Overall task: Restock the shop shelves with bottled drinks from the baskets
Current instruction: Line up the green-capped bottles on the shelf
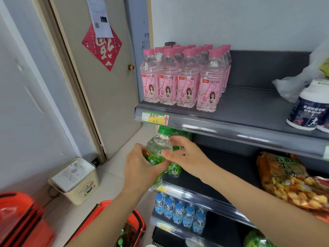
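Pink bottles and blue bottles already stand in rows, but the middle shelf has only a few green bottles and lots of room, and the left hand and right hand both grip one lime soda bottle at its front.

Upper shelf: peach soda bottles at its left end, jars far right. Middle shelf beneath: lime soda bottle before its left end, snack bags right. Baskets lower left; bin beside door.
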Motion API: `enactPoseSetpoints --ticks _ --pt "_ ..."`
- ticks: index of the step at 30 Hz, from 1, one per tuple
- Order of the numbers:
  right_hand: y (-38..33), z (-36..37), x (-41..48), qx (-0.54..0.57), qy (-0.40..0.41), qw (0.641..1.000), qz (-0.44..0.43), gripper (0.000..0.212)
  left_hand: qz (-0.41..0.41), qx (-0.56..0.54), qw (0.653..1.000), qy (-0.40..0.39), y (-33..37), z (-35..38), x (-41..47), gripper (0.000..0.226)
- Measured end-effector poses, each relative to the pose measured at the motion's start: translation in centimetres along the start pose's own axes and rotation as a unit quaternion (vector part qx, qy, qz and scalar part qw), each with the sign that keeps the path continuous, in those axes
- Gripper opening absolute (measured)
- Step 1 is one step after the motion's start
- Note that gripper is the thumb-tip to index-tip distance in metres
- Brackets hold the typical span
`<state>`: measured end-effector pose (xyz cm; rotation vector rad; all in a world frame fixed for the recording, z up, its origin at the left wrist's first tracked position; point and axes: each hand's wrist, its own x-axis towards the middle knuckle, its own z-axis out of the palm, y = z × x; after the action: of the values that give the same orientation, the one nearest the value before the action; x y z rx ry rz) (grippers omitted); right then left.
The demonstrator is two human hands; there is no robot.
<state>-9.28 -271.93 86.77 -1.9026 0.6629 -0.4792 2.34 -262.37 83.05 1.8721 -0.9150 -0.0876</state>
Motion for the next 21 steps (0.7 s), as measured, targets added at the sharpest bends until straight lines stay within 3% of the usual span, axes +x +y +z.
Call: enactPoseSetpoints --ticks 6,9,11,15,17,21 --pt "4.0 1.9 0.1 0.048 -0.008 0.995 0.083 0.031 0.038 0.086 0.995 -0.029 -2.9 2.3 -2.0 0.053" --pt "7.1 2.9 -0.3 0.093 0.013 0.987 0.13 0.031 0.021 0.118 0.991 -0.06 -4.8 4.0 -3.1 0.055" --pt "9.2 3.3 -0.6 0.097 0.027 0.983 0.153 0.031 0.011 0.132 0.984 -0.121 -6.4 5.1 -3.5 0.059" --pt "13.1 3.1 -0.2 0.084 0.073 0.977 0.182 0.03 -0.04 0.028 0.968 -0.246 -9.9 6.7 -3.4 0.077" --pt "14.8 2.6 0.3 0.077 0.101 0.973 0.193 0.028 -0.048 0.016 0.968 -0.245 -11.2 7.1 -3.2 0.08" --pt "16.5 0.6 1.5 0.08 0.16 0.966 0.187 0.036 -0.048 0.011 0.978 -0.204 -13.0 7.7 -2.4 0.062"
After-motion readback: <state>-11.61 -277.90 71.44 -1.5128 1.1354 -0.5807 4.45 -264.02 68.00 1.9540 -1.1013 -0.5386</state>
